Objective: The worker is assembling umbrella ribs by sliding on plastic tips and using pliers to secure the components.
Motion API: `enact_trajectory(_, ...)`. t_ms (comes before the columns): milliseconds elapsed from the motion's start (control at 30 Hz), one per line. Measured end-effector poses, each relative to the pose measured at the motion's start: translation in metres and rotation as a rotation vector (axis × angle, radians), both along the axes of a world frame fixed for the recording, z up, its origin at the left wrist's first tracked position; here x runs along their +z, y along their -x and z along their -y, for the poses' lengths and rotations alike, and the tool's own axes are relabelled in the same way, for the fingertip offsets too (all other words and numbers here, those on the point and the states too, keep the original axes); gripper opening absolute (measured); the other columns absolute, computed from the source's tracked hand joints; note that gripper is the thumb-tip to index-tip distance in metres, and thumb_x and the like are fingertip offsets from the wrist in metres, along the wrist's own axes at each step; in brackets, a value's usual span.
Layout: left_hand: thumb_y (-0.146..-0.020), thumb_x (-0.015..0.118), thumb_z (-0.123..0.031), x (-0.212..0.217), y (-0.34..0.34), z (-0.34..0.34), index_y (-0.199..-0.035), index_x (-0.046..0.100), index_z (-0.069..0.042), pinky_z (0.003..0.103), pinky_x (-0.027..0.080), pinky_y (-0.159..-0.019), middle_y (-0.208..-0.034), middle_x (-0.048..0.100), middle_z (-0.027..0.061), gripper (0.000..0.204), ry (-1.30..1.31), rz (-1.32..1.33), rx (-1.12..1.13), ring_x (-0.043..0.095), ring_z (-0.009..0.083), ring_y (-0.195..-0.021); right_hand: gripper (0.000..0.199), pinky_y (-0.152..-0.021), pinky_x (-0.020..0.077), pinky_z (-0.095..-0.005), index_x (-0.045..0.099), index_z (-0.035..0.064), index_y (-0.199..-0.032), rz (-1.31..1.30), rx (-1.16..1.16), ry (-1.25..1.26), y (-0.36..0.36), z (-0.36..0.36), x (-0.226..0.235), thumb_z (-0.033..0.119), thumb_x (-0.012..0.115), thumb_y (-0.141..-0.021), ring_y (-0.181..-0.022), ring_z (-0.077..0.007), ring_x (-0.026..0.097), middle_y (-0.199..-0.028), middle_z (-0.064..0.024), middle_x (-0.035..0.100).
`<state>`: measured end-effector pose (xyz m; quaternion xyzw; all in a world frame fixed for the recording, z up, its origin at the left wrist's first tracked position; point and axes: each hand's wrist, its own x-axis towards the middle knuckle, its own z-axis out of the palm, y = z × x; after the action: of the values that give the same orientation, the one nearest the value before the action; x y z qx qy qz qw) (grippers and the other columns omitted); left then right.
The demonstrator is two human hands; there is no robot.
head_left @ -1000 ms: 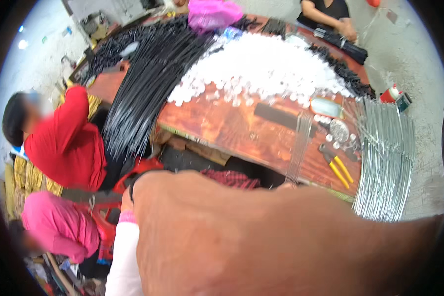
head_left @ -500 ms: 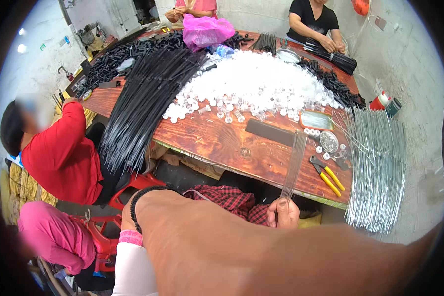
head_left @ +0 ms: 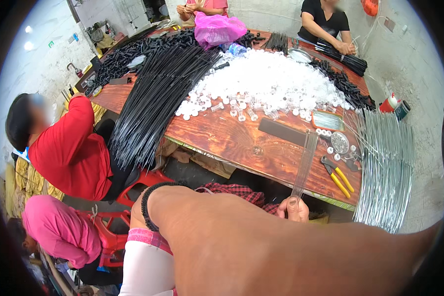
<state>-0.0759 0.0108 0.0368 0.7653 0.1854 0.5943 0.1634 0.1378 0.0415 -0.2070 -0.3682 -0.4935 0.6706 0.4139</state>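
Observation:
Very close and blurred, my left hand (head_left: 261, 246) stretches across the lower part of the view, from a wrist with a black band (head_left: 150, 204) above a white sleeve with a pink cuff (head_left: 145, 259). Its fingers are too near the right rim to make out. Beyond it, at the table's front edge, my right hand (head_left: 295, 211) pinches the lower end of a bundle of thin wires (head_left: 307, 160) between thumb and fingers. The wires stand up and fan slightly over the tabletop. Yellow-handled pliers (head_left: 338, 177) lie to the right of the bundle.
White and clear plastic spools (head_left: 266, 79) are heaped on the wooden table (head_left: 222, 138). Black rods (head_left: 158, 93) lie left, silvery wires (head_left: 386, 167) right. A brown strip (head_left: 281, 131) and round tin (head_left: 340, 141) lie near the bundle. Several people work around the table.
The whole scene has shifted rightward in the view. My right hand keeps its grip on the wires, and my left hand remains close across the lower view.

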Motion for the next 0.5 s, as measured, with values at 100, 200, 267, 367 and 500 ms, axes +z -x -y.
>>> enact_trajectory(100, -0.091, 0.061, -0.009, 0.005, 0.003, -0.002, -0.116, 0.056, -0.018, 0.031, 0.052, -0.072, -0.105, 0.057, 0.0067, 0.027, -0.030, -0.017, 0.020, 0.057, 0.0199, -0.091, 0.046, -0.046, 0.0390, -0.0225, 0.056, 0.0015, -0.086, 0.014, -0.002, 0.035, 0.001, 0.001, 0.005, 0.044, 0.048, -0.102, -0.049, -0.0095, 0.048, -0.062, -0.0058, 0.055)
enact_trajectory(200, -0.091, 0.061, -0.009, 0.010, 0.006, 0.002, -0.117, 0.056, -0.019, 0.031, 0.052, -0.073, -0.106, 0.057, 0.0066, 0.028, -0.049, -0.046, 0.069, 0.057, 0.0201, -0.092, 0.046, -0.045, 0.0388, -0.0227, 0.055, 0.0015, -0.086, 0.025, 0.014, -0.015, 0.021, 0.002, 0.053, 0.044, 0.048, -0.102, -0.049, -0.0098, 0.048, -0.062, -0.0060, 0.055)
enact_trajectory(267, -0.091, 0.061, -0.010, 0.008, 0.006, 0.012, -0.118, 0.056, -0.019, 0.031, 0.052, -0.074, -0.107, 0.058, 0.0065, 0.029, -0.038, -0.091, 0.172, 0.057, 0.0202, -0.093, 0.045, -0.045, 0.0384, -0.0230, 0.056, 0.0015, -0.086, -0.011, 0.072, 0.020, 0.015, -0.005, -0.006, 0.043, 0.049, -0.102, -0.048, -0.0099, 0.047, -0.061, -0.0060, 0.054)
enact_trajectory(367, -0.091, 0.061, -0.010, 0.014, 0.001, -0.003, -0.119, 0.056, -0.020, 0.031, 0.053, -0.075, -0.108, 0.058, 0.0063, 0.031, -0.033, -0.057, 0.069, 0.057, 0.0204, -0.094, 0.045, -0.044, 0.0369, -0.0228, 0.056, 0.0021, -0.085, 0.075, -0.013, 0.026, -0.003, -0.003, 0.000, 0.042, 0.047, -0.102, -0.047, -0.0090, 0.046, -0.061, -0.0051, 0.053)
enact_trajectory(500, -0.091, 0.062, -0.010, 0.035, 0.034, 0.033, -0.121, 0.056, -0.021, 0.032, 0.053, -0.076, -0.110, 0.058, 0.0061, 0.032, -0.021, -0.070, 0.153, 0.058, 0.0207, -0.096, 0.042, -0.046, 0.0377, -0.0216, 0.056, 0.0024, -0.086, -0.024, 0.078, -0.013, 0.010, -0.007, -0.003, 0.039, 0.046, -0.104, -0.049, -0.0081, 0.046, -0.062, -0.0040, 0.054)
